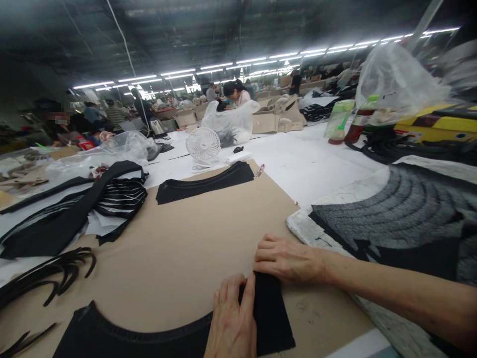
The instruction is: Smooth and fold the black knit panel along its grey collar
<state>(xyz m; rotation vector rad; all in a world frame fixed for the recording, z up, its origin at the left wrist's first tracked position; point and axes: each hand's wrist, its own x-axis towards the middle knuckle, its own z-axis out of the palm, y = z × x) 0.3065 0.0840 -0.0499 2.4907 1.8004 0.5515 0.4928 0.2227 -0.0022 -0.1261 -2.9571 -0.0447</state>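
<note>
A curved black fabric piece [149,343] lies on the tan board [201,243] in front of me, its inner edge showing a narrow folded band. My left hand [233,315] presses on this piece, thumb and fingers closed at its curved edge. Just beyond it, my right hand [286,258] has its fingers curled together at the upper end of the same edge. The fingertips of both hands almost meet there, and they hide that part of the edge. Another curved black piece [204,184] rests flat at the board's far side, beside a small pink tool [260,170].
Black strips [63,278] and stacked black pieces [74,214] lie at left. On the right, a pale padded mat [301,228] carries grey-black layered pieces [391,209]. Farther back are a white fan [203,144], bottles [359,119], plastic bags [398,79] and several people.
</note>
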